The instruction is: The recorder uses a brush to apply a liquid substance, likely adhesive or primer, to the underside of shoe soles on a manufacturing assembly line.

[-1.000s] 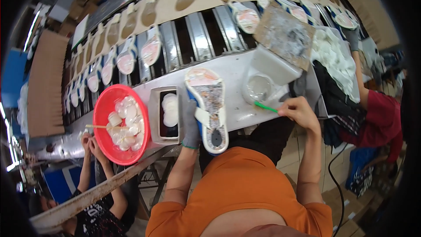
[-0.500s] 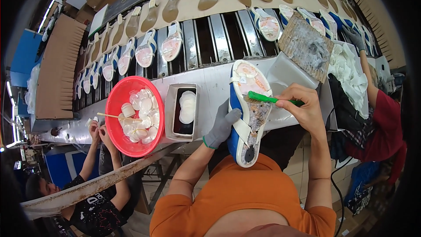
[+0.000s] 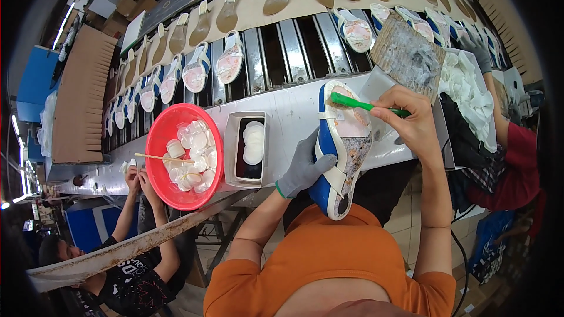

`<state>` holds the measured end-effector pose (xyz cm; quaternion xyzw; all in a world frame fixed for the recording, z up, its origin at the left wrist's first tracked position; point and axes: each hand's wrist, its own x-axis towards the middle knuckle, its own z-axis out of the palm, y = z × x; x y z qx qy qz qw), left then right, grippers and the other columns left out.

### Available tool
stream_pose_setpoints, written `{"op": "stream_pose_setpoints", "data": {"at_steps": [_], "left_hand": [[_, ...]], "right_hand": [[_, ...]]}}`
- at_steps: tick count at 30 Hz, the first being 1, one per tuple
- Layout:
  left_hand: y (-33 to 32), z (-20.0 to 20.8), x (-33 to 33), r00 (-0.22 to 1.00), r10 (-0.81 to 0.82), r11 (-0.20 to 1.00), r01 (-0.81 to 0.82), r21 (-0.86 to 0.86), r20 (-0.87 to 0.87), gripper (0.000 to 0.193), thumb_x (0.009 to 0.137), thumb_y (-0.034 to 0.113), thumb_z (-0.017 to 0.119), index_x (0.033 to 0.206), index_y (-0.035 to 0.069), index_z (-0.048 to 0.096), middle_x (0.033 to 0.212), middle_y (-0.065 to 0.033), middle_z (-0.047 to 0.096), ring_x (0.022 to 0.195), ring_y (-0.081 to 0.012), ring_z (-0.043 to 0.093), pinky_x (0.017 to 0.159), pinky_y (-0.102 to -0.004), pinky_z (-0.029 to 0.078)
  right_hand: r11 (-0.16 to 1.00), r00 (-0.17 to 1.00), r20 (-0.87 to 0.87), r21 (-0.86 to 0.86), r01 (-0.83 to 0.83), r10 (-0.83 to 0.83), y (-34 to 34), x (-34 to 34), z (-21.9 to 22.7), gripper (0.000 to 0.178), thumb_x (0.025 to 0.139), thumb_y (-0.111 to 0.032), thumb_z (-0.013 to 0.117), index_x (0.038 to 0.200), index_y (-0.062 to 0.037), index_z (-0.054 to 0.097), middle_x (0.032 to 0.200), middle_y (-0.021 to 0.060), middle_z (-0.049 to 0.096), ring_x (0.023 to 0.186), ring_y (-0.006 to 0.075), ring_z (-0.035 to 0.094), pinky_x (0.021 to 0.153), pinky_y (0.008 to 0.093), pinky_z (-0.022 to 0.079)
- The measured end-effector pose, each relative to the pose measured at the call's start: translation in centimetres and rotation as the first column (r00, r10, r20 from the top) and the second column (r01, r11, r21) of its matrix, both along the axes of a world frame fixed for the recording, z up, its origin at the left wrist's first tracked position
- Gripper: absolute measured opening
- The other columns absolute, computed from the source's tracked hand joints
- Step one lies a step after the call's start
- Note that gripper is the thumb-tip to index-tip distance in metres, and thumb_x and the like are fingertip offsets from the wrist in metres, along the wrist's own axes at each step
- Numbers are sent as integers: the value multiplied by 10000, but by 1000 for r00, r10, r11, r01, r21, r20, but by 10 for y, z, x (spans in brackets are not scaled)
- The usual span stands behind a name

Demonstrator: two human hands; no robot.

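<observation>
1. I'm seeing the gloved left hand (image 3: 305, 167) grasping the blue-and-white shoe (image 3: 354, 151) from its left side, thumb resting by the white strap (image 3: 336, 182).
2. Shoe is being held over the near edge of the table (image 3: 282, 105), underside showing, toe pointing toward the metal slats (image 3: 292, 44).
3. Bare right hand (image 3: 405, 111) is pinching the green brush (image 3: 355, 103) by its handle, fingers closed.
4. Brush head is lying over the toe end; I'm not making out bristle contact.
5. Red basin (image 3: 157, 170) is holding white discs (image 3: 197, 141) and a stick (image 3: 164, 157); the box (image 3: 247, 184) is standing between basin and shoe.
6. Other shoes (image 3: 229, 64) are lining the slats.
</observation>
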<state>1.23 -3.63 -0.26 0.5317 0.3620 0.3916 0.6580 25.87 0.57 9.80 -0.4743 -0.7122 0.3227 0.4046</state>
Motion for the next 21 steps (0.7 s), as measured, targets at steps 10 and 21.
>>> {"op": "stream_pose_setpoints", "data": {"at_steps": [10,21], "left_hand": [[0,3,4,979,-9,986,43,-162,205,877,849,500,672,1431,-94,398,1300,-181,595,1134,-226,615,967,-346,498],[2,8,10,967,128,967,-72,-243,221,817,879,505,601,1405,-95,427,1292,-198,600,1120,-232,630,951,-354,515]], "right_hand": [[978,978,24,4,-208,207,-2,18,7,121,775,-33,804,804,23,701,752,65,663,684,130,648,597,267,462],[951,934,296,169,-259,201,-7,20,17,129,756,-50,819,838,-10,728,799,47,687,624,130,632,495,249,446]]}}
